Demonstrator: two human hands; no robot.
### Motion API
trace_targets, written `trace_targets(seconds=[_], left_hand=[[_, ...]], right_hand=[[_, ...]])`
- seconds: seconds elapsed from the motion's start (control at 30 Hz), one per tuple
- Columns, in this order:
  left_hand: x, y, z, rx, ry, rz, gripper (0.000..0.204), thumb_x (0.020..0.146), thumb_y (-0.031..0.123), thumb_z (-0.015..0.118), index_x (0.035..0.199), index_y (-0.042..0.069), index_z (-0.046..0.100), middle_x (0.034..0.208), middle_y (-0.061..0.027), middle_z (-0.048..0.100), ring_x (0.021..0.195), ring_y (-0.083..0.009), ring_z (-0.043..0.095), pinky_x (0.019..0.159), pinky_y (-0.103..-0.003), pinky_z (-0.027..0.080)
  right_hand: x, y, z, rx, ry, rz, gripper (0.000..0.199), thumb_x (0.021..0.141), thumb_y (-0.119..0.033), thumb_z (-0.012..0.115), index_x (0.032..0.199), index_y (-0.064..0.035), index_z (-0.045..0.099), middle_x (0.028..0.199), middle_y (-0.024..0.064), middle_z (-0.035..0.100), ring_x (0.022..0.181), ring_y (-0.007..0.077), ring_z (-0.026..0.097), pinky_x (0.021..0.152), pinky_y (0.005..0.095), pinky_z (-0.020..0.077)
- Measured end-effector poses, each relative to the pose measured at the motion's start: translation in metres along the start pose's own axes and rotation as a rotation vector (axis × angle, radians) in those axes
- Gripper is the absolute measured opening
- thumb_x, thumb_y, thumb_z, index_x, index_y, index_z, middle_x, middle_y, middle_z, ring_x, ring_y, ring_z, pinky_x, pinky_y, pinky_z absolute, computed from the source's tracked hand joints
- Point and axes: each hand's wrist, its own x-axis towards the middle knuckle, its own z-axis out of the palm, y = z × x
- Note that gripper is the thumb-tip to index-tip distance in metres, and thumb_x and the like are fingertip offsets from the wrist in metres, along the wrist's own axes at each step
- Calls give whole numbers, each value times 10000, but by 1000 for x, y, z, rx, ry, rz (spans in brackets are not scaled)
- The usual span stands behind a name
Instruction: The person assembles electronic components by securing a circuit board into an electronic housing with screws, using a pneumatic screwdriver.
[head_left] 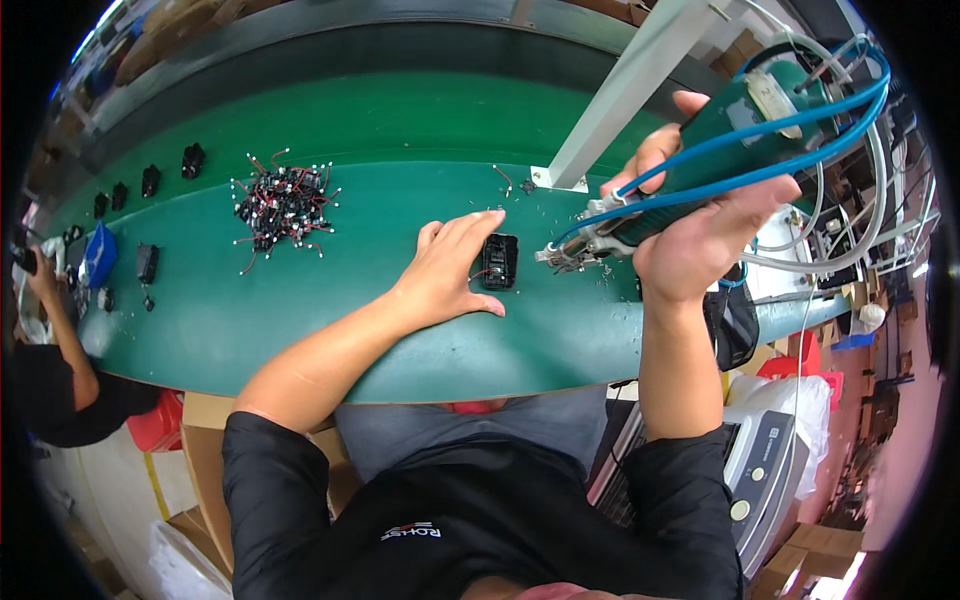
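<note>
A small open black plastic housing [500, 262] with a red wire lies on the green work surface in front of me. My left hand [445, 265] rests just to its left, fingers stretched out and thumb apart, bracketing the housing without a visible grip. In my right hand [690, 240] is a green power screwdriver [690, 150] with blue hoses, my fingers wrapped round its body. Its metal nose [570, 250] points left and stands a little to the right of the housing, apart from it.
A pile of small black parts with red wires [285, 205] sits at the left. More black housings [148, 262] lie farther left, near a blue bag [100, 255] and another person's arm [62, 315]. A pale metal post [620, 95] rises behind the screwdriver. Tiny loose screws are scattered around it.
</note>
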Motion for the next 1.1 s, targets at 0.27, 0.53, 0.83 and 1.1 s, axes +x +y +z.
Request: trace_targets(seconds=[0.27, 0.53, 0.83, 1.1], left_hand=[[4, -2, 0, -67, 64, 43, 834, 705, 409, 896, 1364, 55, 526, 1293, -132, 576, 1226, -322, 538, 1021, -443, 334], [-18, 0, -9, -172, 21, 14, 779, 742, 425, 851, 1352, 47, 548, 1131, -109, 575, 1104, -308, 550, 1003, -419, 357], [-14, 2, -12, -91, 17, 12, 798, 626, 566, 889, 1205, 65, 666, 1021, -78, 610, 1034, -264, 550, 929, -395, 339], [-14, 6, -12, -78, -4, 0, 779, 603, 554, 903, 1164, 68, 668, 985, -67, 590, 1002, -260, 546, 895, -392, 335]], right_hand=[[4, 9, 20, 40, 7, 35, 971, 915, -862, 215, 1188, 14, 532, 684, 83, 555, 552, 202, 549, 529, 347, 525], [25, -22, 33, -106, -2, -45, 974, 936, -840, 220, 1212, 34, 549, 657, 78, 528, 549, 198, 525, 534, 323, 498], [3, -3, 49, -37, -67, 40, 1047, 883, -895, 183, 1239, 39, 494, 666, 78, 518, 520, 205, 522, 498, 342, 507], [-31, 29, 48, 50, -45, 152, 1081, 838, -934, 177, 1262, 16, 471, 669, 81, 504, 499, 210, 523, 510, 331, 520]])
